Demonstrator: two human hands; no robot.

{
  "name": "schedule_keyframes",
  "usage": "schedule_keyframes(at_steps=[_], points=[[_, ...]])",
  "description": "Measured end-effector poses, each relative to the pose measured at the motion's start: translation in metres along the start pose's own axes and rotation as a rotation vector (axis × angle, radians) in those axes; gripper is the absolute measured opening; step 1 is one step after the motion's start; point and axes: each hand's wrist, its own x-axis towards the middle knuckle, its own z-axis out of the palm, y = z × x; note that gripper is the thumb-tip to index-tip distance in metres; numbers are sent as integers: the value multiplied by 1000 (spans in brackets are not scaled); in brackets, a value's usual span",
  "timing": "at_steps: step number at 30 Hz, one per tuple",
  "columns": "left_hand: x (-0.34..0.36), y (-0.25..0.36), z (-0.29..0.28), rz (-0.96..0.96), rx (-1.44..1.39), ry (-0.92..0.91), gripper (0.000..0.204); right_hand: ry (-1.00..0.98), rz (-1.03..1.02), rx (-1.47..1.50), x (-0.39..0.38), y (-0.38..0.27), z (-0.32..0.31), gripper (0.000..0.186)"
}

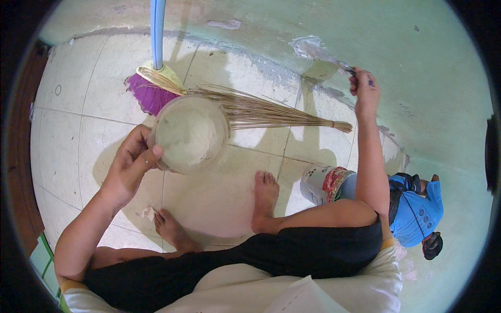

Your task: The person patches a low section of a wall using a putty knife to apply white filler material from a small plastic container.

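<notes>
From where I stand, the round tub (225,122) looks like thin, cloudy plastic with a smooth rim, and the pale paste (195,136) inside is matt and creamy. The green wall (443,78) has a dull painted skin, flaking rough along its foot, and the whitish smear (309,47) on it looks slick. Floor tiles (65,143) are smooth with a faint sheen. The blue broom handle (157,36) seems glossy plastic, its purple bristles (148,94) fibrous; the stick broom (271,111) is dry, woody and coarse. Dark shorts (313,248) are soft, matt cloth.
</notes>
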Motion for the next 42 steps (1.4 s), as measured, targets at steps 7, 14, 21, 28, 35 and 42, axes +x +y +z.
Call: schedule_keyframes(at_steps=[7,14,21,28,35,42], points=[[2,7,6,-19,-33,0,21,52,157,85,4,5,-33,24],[-1,7,2,-32,7,7,20,-76,184,325,-9,35,6,25],[5,5,0,-16,-21,-1,21,-25,229,352,-7,71,-49,24],[3,1,1,-29,-21,24,23,-95,-24,4,-54,42,1,21],[2,6,5,-28,-56,30,22,-128,246,317,-33,61,4,22],[1,-2,0,-44,-20,38,16,-218,320,522,-15,96,8,23]])
